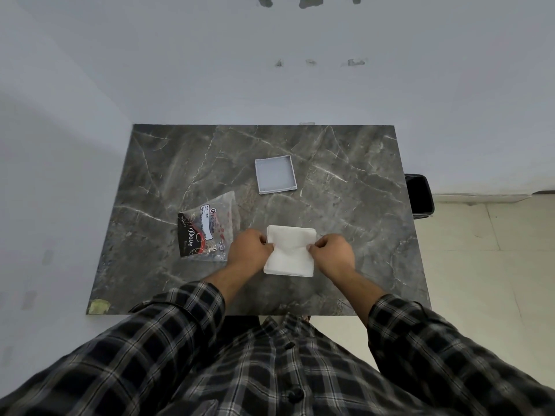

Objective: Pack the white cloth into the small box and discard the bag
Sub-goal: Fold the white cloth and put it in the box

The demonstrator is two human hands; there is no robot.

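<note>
A folded white cloth [289,253] lies flat on the dark marble table [345,205], near its front edge. My left hand [247,250] pinches the cloth's left edge and my right hand [332,253] pinches its right edge, both at about mid-height. A small, shallow white square box [275,174] sits open and empty behind the cloth, toward the table's middle. The clear plastic bag [207,228] with black and red print lies flat to the left of my left hand, not touched.
A black bin [420,195] stands on the floor just off the table's right edge. A white wall runs behind and to the left of the table. A yellowish patch [97,306] marks the table's front left corner.
</note>
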